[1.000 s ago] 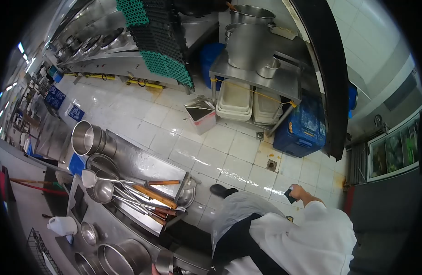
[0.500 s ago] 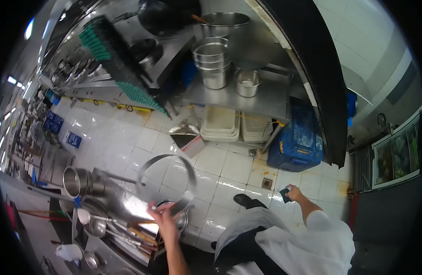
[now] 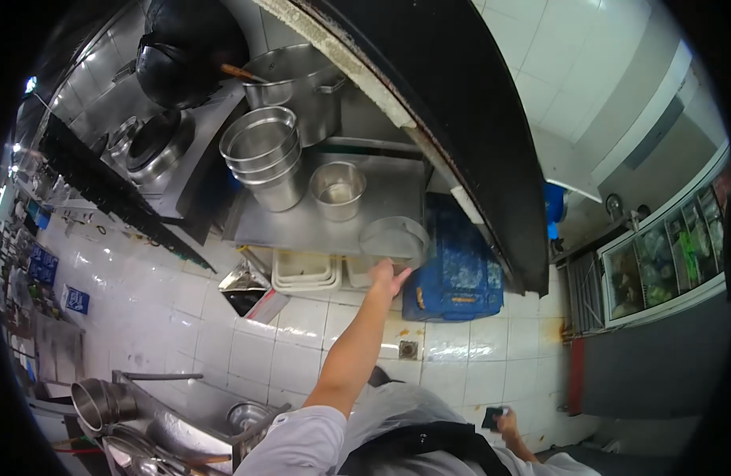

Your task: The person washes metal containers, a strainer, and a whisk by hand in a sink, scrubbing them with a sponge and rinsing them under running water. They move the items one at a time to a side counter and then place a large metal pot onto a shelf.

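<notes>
My left hand [image 3: 391, 276] is stretched forward and grips the near rim of a round metal sieve [image 3: 393, 240], which is over the right front corner of the steel table [image 3: 278, 218]. A small steel pot [image 3: 337, 190] and a stack of steel pots [image 3: 270, 159] stand on that table, left of the sieve. Low at my right side, my right hand [image 3: 506, 423] is closed on a small dark object [image 3: 493, 418], too small to identify.
A blue bin [image 3: 461, 274] stands right of the table, with pale trays [image 3: 304, 270] beneath it. An open box [image 3: 250, 293] is on the tiled floor. A black panel edge [image 3: 461, 103] hangs overhead. Steel pots [image 3: 102, 404] are at lower left.
My left hand has carried the sieve from above the lower-left counter forward and right to the table's corner. The view has shifted right. My right hand still holds the dark object.
</notes>
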Demonstrator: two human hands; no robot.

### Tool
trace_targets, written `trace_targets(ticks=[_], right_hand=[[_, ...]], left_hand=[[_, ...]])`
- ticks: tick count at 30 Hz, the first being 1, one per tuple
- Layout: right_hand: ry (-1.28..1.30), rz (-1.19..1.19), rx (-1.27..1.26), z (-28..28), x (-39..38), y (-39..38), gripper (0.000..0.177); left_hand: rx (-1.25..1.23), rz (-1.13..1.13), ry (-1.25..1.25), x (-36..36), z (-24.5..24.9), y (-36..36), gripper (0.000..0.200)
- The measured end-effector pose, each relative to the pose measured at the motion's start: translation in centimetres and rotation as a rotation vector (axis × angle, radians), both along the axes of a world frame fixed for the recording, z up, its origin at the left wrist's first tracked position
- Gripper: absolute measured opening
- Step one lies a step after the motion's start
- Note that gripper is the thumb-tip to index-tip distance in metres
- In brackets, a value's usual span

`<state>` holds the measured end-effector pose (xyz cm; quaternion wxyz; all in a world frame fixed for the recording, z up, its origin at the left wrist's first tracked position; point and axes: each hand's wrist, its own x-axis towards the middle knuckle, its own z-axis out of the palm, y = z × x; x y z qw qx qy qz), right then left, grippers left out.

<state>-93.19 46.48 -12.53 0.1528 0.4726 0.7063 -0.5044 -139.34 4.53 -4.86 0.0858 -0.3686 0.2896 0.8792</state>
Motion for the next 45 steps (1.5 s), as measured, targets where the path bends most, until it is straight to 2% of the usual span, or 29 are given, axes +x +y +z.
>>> trace_targets(ticks=[3,6,9,11,14,15,16,17,18,20,22,23,24,25,26,27,28,29,30,32,33,35,36,37,38,40,41,44,45], right_hand=[[-0.145,0.028,0.069,1.1,2.0,0.4,0.047],[-0.237,0.186,0.098,4.7,0.4,-2.2,0.046],[-0.183,0.357,0.065,4.1,-2.9,-3.6,0.033],[-0.202,0.453,0.04,4.1,-7.2,-6.1,0.026],[-0.111,1.048,-0.015,-2.9,-15.1,-5.6,0.034],[-0.131,1.138,-0.026,-4.5,-18.7,-7.8,0.034],[-0.124,1.233,-0.048,-6.4,-22.3,-10.2,0.034],[-0.113,1.324,-0.078,-8.1,-25.8,-13.1,0.034],[-0.1,1.405,-0.129,-9.1,-29.1,-17.0,0.034],[-0.212,1.498,-0.143,-7.2,-32.6,-27.3,0.047],[-0.271,1.563,-0.198,-1.4,-31.8,-39.6,0.06],[-0.27,1.596,-0.258,2.2,-29.7,-45.3,0.067],[-0.067,1.625,-0.267,8.9,-23.7,-50.6,0.075],[-0.08,1.734,-0.602,6.4,-24.3,-55.6,0.069],[0.009,1.732,-0.686,11.8,-18.0,-60.2,0.066],[0.099,1.868,-0.927,15.5,-12.7,-64.7,0.066],[0.156,2.006,-1.072,20.1,-6.8,-68.7,0.073],[0.397,1.975,-1.152,20.2,-2.3,-72.7,0.076],[0.422,2.108,-1.188,25.2,5.0,-75.1,0.076],[0.628,2.289,-1.326,30.2,18.2,-79.2,0.049],[1.049,2.451,-1.334,31.7,24.8,-81.8,0.043],[1.216,2.55,-1.39,33.1,38.0,-85.6,0.05],[1.457,2.646,-1.383,32.8,44.1,-87.6,0.056],[1.549,2.786,-1.322,30.6,49.3,-90.2,0.055],[1.731,3.024,-1.073,28.5,53.3,-92.3,0.051],[1.586,3.567,-0.135,22.9,59.0,-95.7,0.055],[1.696,3.673,0.081,17.7,60.3,-98.5,0.071],[1.622,3.932,0.939,17.3,61.6,-96.2,0.09],[1.686,3.986,1.026,16.3,61.4,-96.6,0.081]], left_hand=[[0.074,0.144,0.052,-3.9,-4.8,1.0,0.04],[0.059,-0.074,0.2,-0.5,-4.5,-1.7,0.042],[-0.744,-0.714,0.474,8.3,-7.1,-7.4,0.044],[-1.235,-1.067,0.456,16.8,-7.3,-13.3,0.046],[-1.168,-0.749,-0.141,34.1,-10.0,-22.6,0.042],[-1.336,-0.66,-0.175,40.0,-9.4,-25.6,0.038],[-1.25,-0.421,-0.255,45.6,-7.5,-27.9,0.036],[-1.263,-0.231,-0.336,50.9,-0.9,-29.2,0.037],[-1.248,0.104,-0.329,57.0,0.6,-29.9,0.033],[-1.324,0.714,-0.411,67.8,5.3,-29.3,0.03],[-1.436,1.209,-0.73,77.6,10.0,-26.5,0.028],[-1.388,1.404,-0.919,82.5,11.0,-24.8,0.027],[-1.545,1.517,-1.177,89.0,8.6,-23.2,0.026],[-1.494,1.67,-1.311,94.6,6.7,-20.9,0.025],[-1.383,1.758,-1.609,99.6,3.7,-18.3,0.018],[-1.179,1.869,-1.715,104.5,-0.1,-15.0,0.014],[-0.825,1.806,-1.899,108.3,-3.9,-12.2,0.016],[-0.441,1.599,-1.947,110.3,-5.0,-9.3,0.031],[-0.204,1.424,-1.887,112.3,-7.2,-6.7,0.044],[-0.228,1.233,-1.732,114.0,-10.9,-3.7,0.047],[-0.315,1.182,-1.688,114.1,-11.9,-3.7,0.048],[-0.417,1.107,-1.69,113.9,-13.0,-5.5,0.051],[-0.417,1.082,-1.745,113.4,-12.4,-6.6,0.053],[-0.268,1.011,-1.74,113.5,-11.6,-7.7,0.05],[-0.236,0.954,-1.699,113.9,-10.8,-8.6,0.047],[-0.154,0.856,-1.635,114.7,-9.4,-9.3,0.042],[-0.221,0.795,-1.655,115.1,-9.1,-9.4,0.036],[-0.41,0.765,-1.649,116.2,-7.5,-8.3,0.034],[-0.457,0.828,-1.653,116.4,-6.4,-8.3,0.029]])
